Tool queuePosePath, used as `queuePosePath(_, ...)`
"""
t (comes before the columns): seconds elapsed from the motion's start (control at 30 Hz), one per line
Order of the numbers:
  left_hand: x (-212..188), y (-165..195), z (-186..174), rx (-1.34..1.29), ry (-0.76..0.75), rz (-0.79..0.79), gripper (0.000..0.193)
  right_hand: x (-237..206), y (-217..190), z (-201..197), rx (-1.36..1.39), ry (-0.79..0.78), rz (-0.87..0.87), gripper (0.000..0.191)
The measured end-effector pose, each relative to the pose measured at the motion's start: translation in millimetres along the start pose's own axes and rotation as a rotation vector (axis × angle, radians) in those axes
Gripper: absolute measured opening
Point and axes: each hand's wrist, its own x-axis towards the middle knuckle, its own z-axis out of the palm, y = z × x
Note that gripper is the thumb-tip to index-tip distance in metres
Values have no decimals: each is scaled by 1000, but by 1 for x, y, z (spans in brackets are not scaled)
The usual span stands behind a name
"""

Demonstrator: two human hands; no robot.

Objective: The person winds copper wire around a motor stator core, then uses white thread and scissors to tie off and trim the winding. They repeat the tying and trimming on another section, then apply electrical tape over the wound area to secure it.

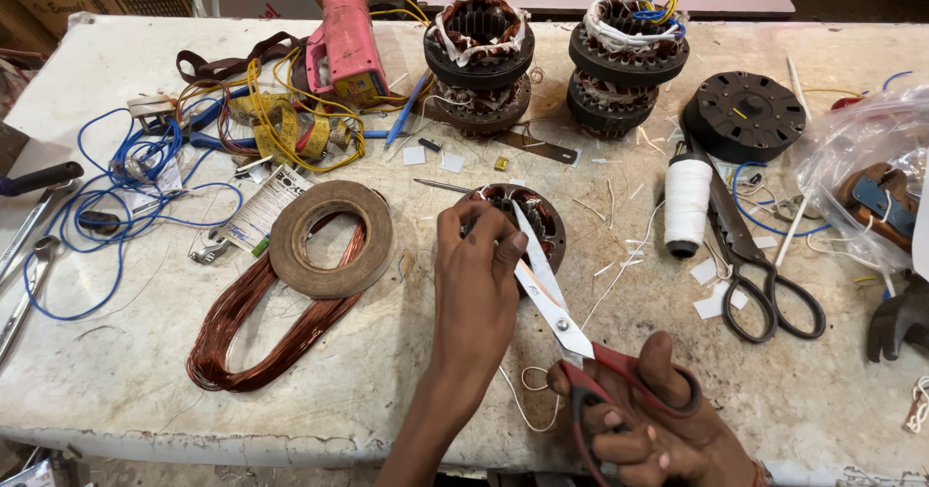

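Stator (527,221) pinched under left hand (474,284) fingers; right hand (658,419) fingers clamped in red scissors (571,327). Tape roll (331,238), copper coil (261,327) left; thread spool (687,202) right.

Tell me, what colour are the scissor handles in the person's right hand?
Red, on the scissors in the right hand; head view.

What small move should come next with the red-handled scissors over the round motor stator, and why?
Probably close the red-handled scissors in a small snip. The right hand holds them open, blade tips over the round dark motor stator, where the left hand pinches something at the windings. What lies between the blades is too small to tell, so check before cutting.
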Motion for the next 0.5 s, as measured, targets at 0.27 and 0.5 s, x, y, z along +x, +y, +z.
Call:
queuePosePath(0.27, -5, -5, 0, 13, 74, 6, 15, 11, -6, 2, -87, -90, -34, 90)
queuePosePath(0.5, -9, -12, 1, 32, 92, 83, 20, 13, -7, -2, -40, -53, -26, 91)
